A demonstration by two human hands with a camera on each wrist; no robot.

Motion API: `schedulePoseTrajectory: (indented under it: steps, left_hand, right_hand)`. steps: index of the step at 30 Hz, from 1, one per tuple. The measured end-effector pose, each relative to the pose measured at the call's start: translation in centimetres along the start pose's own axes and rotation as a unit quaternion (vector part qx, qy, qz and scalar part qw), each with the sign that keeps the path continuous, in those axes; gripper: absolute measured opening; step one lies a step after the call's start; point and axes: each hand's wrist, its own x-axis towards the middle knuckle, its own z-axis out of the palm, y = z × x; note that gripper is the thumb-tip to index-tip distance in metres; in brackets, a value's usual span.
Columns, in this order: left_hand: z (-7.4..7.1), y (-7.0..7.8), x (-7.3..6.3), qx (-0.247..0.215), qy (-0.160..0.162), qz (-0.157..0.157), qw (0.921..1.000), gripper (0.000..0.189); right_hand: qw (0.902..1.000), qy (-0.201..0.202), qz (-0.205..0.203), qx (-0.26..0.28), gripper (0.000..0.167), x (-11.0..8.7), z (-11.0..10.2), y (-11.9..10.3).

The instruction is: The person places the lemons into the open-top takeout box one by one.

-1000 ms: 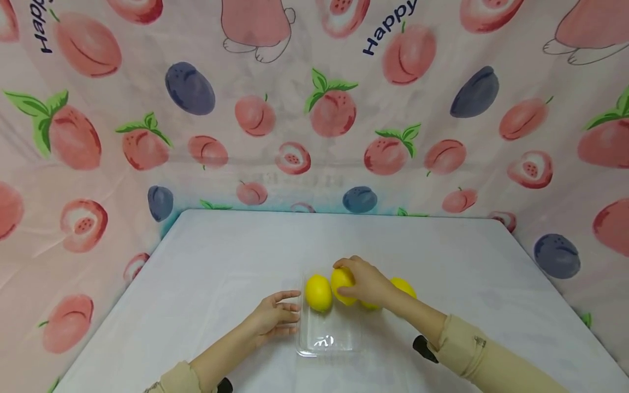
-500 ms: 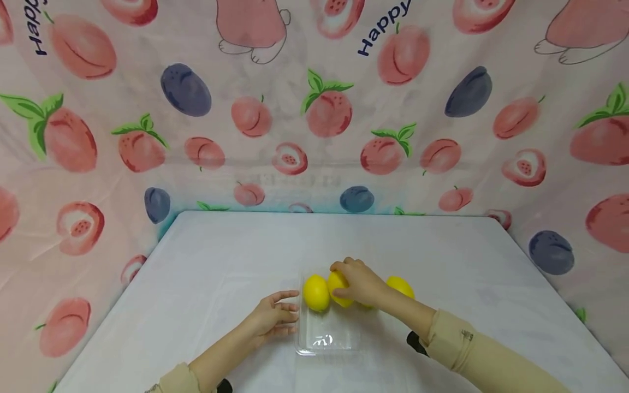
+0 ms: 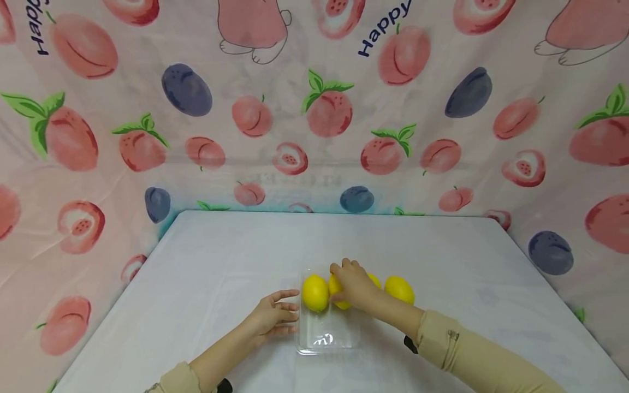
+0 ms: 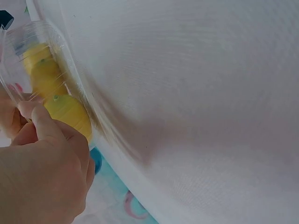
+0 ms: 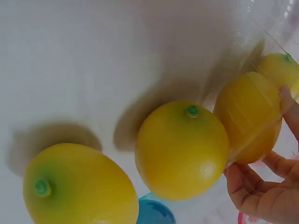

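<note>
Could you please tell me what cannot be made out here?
Head view: much of the gripped lemon and part of the third lemon from left, behind the right hand.
Right wrist view: leftmost lemon, cut by the bottom edge.
Left wrist view: part of the nearest lemon, behind the left hand.

Perhaps a booth, printed curtain [image 3: 285, 82], white table [image 3: 236, 245]

Held lemon [image 3: 335, 286] partly behind right grip [image 3: 356, 286]

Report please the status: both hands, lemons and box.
Right hand: gripping one lemon inside clear box. Left hand: at box's left side. Two lemons outside; nearer one close beside box, possibly in the way.
</note>
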Motion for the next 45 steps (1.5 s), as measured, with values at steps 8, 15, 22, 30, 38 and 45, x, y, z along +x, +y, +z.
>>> schedulePoseTrajectory:
  steps: [8, 15, 22, 30, 38, 45]
  left_hand:
    - [-0.1, 0.0, -0.3, -0.001, -0.003, 0.003, 1.0000, 0.056]
    - [-0.1, 0.2, 0.1, -0.006, -0.002, 0.006, 1.0000, 0.056]
    - [0.0, 0.2, 0.1, -0.004, -0.002, 0.001, 1.0000, 0.056]
    - [0.0, 0.1, 0.1, -0.003, -0.004, -0.003, 1.0000, 0.056]
    - [0.0, 0.2, -0.2, 0.003, 0.006, 0.001, 1.0000, 0.056]
    - [0.0, 0.2, -0.1, 0.009, 0.005, -0.003, 0.9999, 0.056]
  right_hand:
    - [0.9969, 0.018, -0.021, -0.073, 0.052, 0.1, 1.0, -0.1]
    - [0.9974, 0.027, -0.026, -0.062, 0.051, 0.2, 0.9, 0.1]
    - [0.9986, 0.026, -0.027, -0.038, 0.052, -0.1, 0.3, 0.2]
    - [0.9993, 0.020, -0.029, -0.008, 0.058, -0.7, -0.3, 0.2]
    - [0.9993, 0.018, -0.030, 0.011, 0.051, -1.0, -0.6, 0.0]
    - [0.9996, 0.012, -0.010, 0.024, 0.048, -1.4, -1.0, 0.3]
